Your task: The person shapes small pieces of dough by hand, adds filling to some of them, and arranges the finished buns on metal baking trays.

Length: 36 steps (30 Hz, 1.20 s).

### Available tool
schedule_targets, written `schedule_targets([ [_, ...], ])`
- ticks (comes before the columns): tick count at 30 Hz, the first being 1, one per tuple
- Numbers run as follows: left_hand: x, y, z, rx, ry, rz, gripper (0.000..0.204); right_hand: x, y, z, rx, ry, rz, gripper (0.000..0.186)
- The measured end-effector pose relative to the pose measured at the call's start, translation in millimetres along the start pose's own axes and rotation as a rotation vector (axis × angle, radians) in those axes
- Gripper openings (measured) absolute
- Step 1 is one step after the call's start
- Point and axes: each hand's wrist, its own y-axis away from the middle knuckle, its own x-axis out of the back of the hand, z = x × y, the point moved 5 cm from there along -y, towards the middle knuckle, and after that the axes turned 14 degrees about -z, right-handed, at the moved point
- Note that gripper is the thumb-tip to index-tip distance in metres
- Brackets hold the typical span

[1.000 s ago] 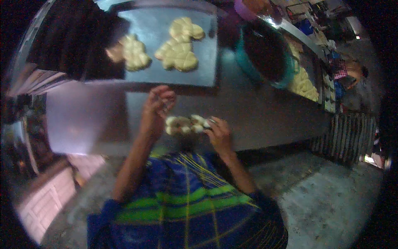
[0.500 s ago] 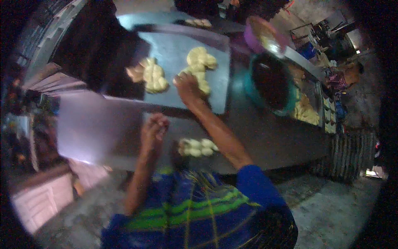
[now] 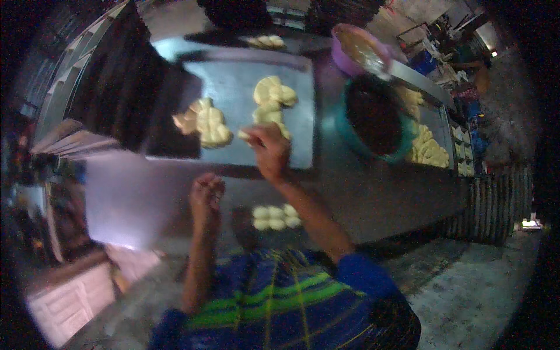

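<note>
My right hand (image 3: pixel 270 153) is over the front part of a metal baking tray (image 3: pixel 233 70), its fingers pinched on a small pale piece of dough (image 3: pixel 244 135). Just beyond it lies a shaped dough figure (image 3: pixel 269 96), its near end partly covered by the hand. A second dough figure (image 3: pixel 211 125) sits further left on the tray. My left hand (image 3: pixel 207 195) hovers over the table in front of the tray, fingers curled in; what they hold, if anything, is hidden. Between my forearms several round dough balls (image 3: pixel 275 217) lie in rows on the table.
Right of the tray stands a teal basin (image 3: pixel 348 125) with dark contents, and behind it a purple basin (image 3: pixel 336 49). More shaped dough (image 3: pixel 429 149) fills a tray at the far right. Dark stacked sheets (image 3: pixel 125 93) overlap the tray's left side. More dough pieces (image 3: pixel 267 41) lie behind the tray.
My right hand has drawn back toward me, off the middle of the right dough figure, fingers still pinched. The view has shifted slightly. My left hand stays curled in front of the tray.
</note>
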Motion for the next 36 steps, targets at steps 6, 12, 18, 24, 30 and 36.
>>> schedule_targets([
  [6, -99, 29, 72, -0.680, -1.058, -0.065, 0.024, 0, 61, -30, -0.592, -0.990, 0.008, 0.012],
  [12, -175, 47, 47, -0.985, -1.307, -0.487, 0.019, 17, 137, -42, -0.516, -0.788, -0.249, 0.039],
  [18, -191, 38, 14, -0.612, -0.938, -0.785, 0.042, 52, 154, -35, -0.536, -1.051, -0.315, 0.058],
  [24, -190, 25, -24, -0.085, -0.387, -0.731, 0.054, 154, 205, 115, -0.559, -1.143, 0.294, 0.035],
  [30, -104, 21, -13, 0.100, -0.633, -0.397, 0.020, 283, 58, 142, -0.478, 0.045, -0.554, 0.016],
  [36, -71, 20, -7, 0.057, -0.632, -0.308, 0.021, 263, 83, 237, -0.576, 0.262, -1.031, 0.017],
])
